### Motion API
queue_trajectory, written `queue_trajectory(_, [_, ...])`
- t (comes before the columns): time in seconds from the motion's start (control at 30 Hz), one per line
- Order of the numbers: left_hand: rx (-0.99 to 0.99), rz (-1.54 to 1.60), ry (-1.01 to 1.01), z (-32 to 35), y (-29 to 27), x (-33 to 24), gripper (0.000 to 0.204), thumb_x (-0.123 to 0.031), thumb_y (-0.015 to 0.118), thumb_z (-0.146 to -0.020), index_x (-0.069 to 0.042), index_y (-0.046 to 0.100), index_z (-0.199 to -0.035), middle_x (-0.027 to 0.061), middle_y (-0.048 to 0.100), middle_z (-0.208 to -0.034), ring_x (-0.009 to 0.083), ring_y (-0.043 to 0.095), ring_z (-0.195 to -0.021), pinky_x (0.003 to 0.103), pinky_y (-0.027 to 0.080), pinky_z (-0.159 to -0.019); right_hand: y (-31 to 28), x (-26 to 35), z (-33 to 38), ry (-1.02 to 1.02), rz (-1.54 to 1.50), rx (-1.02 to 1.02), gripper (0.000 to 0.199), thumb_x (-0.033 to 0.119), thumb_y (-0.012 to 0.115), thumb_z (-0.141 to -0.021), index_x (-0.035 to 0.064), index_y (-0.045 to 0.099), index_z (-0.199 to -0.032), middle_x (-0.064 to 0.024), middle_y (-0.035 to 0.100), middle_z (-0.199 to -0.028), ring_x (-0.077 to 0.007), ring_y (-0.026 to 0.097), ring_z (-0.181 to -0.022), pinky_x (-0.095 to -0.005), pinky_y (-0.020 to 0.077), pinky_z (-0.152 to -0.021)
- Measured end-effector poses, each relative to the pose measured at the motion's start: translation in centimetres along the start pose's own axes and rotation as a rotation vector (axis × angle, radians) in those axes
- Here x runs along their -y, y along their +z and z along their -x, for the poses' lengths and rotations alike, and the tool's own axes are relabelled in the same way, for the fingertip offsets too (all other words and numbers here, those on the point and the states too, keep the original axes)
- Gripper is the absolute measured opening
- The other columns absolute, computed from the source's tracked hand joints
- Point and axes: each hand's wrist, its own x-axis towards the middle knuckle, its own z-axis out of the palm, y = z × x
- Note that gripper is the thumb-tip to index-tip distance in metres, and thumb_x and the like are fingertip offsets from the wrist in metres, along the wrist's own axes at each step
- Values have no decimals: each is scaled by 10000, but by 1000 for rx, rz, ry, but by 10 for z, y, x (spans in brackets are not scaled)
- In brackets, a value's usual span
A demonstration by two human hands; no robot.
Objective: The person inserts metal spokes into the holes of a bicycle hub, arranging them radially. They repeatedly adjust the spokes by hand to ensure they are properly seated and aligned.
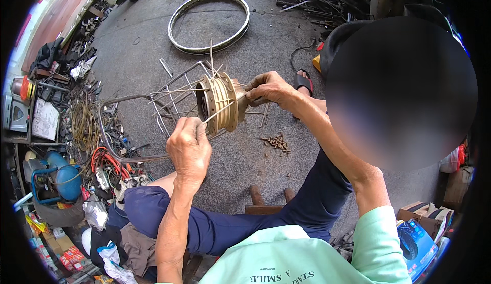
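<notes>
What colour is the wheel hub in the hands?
Dull tan-gold wheel hub, seen best in the head view.

Even, soft daylight with faint shadows; fisheye bending and black vignetting at the rim; blurred round patch at three o'clock.

hub: dull gold; spokes: silver | rim: silver | compressor: blue | trousers: navy
</notes>
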Motion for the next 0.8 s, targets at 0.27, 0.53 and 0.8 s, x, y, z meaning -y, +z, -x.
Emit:
queue_trajectory(0.27, [-91, 91, -1, -8, 9, 8, 122, -117, 654, -929, -21, 607, -869, 114, 621, -820, 328, 632, -692, 424, 492, -625, 6, 8, 5, 33, -95, -73, 265, 72, 751, -857, -98, 664, -1042, -192, 719, -900, -236, 740, -756, -306, 651, -676])
queue_trajectory(0.53, [-159, 126, -54, -28, 23, 10, 121, -110, 678, -913, -1, 651, -870, 135, 634, -744, 253, 600, -622, 375, 462, -603, 11, 3, -5, 18, -144, -166, 316, 170, 755, -893, -85, 652, -1049, -141, 715, -882, -201, 718, -736, -304, 632, -647])
queue_trajectory(0.8, [-112, 145, 2, -45, 21, 5, 137, -97, 689, -892, -7, 644, -798, 138, 576, -626, 235, 546, -533, 372, 433, -547, 11, 5, -13, 75, -167, -222, 302, 173, 752, -892, -78, 668, -1037, -135, 712, -866, -189, 700, -701, -296, 619, -617])
